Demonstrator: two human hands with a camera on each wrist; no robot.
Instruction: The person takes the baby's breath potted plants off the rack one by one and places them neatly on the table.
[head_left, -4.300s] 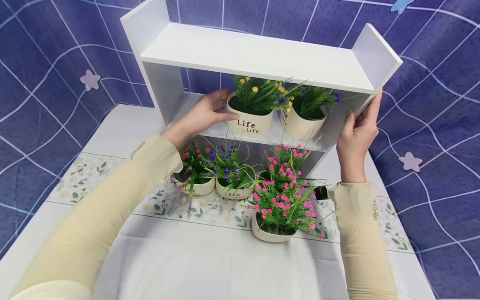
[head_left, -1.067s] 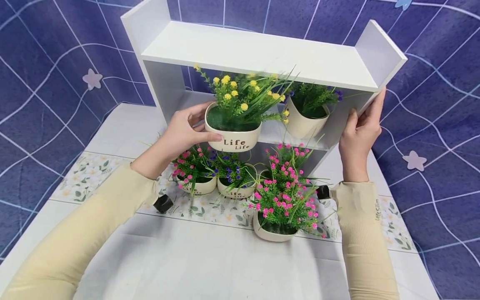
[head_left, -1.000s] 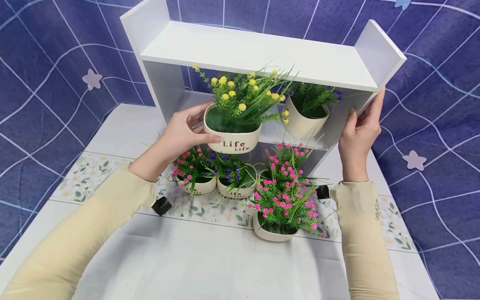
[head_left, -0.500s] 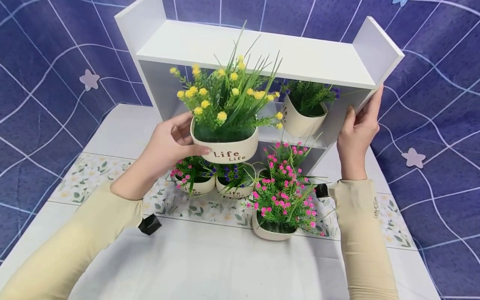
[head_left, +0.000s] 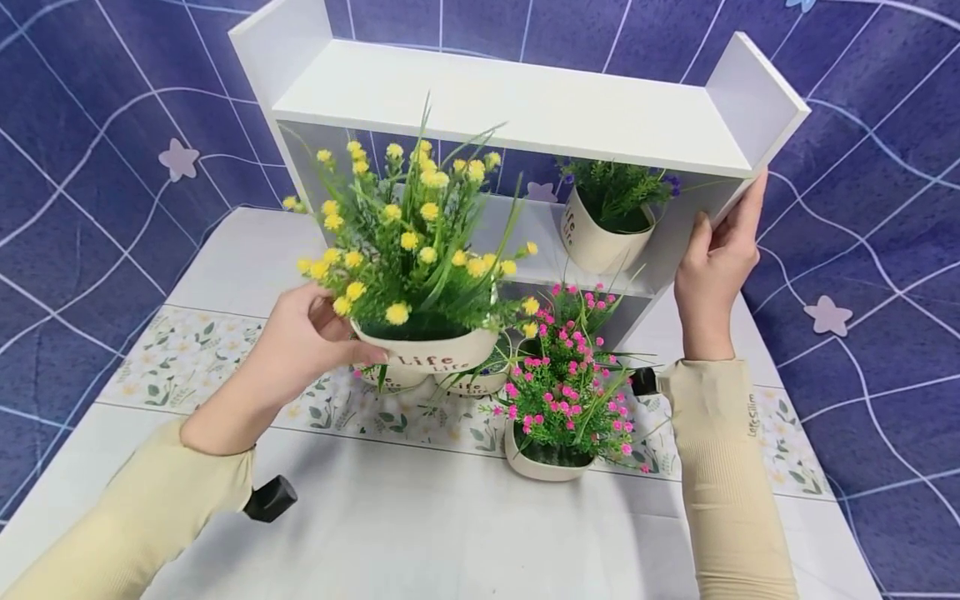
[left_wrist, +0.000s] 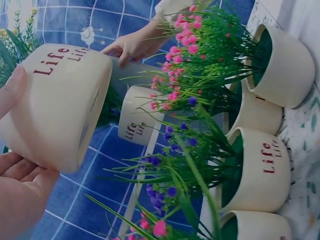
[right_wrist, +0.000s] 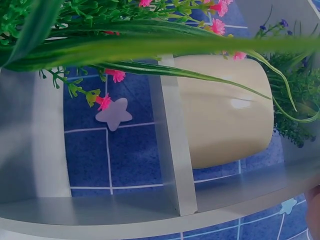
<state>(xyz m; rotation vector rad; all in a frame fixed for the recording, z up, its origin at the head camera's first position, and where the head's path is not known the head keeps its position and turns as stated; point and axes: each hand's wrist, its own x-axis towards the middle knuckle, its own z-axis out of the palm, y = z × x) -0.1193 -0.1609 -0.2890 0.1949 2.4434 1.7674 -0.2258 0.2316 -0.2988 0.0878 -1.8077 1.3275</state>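
My left hand (head_left: 303, 337) grips the left end of a cream pot of yellow flowers (head_left: 423, 354), thumb on its lettered front. The pot hangs in the air before the white shelf unit (head_left: 510, 104), hiding most of the pots behind it. In the left wrist view the same flowerpot (left_wrist: 60, 107) shows its "Life" lettering and part of its underside. My right hand (head_left: 718, 267) holds the right side panel of the shelf unit. A cream pot with purple flowers (head_left: 607, 237) stands at the right of the middle shelf.
Below, a pot of pink flowers (head_left: 551, 462) stands at the front right of the table (head_left: 420, 533). A purple-flowered pot (left_wrist: 265, 170) is in the row behind. A floral strip (head_left: 202, 346) crosses the table. A blue curtain (head_left: 90, 250) hangs behind.
My left hand has taken the yellow-flowered pot off the middle shelf and brought it forward, down and to the left. My right hand has stayed on the side panel.
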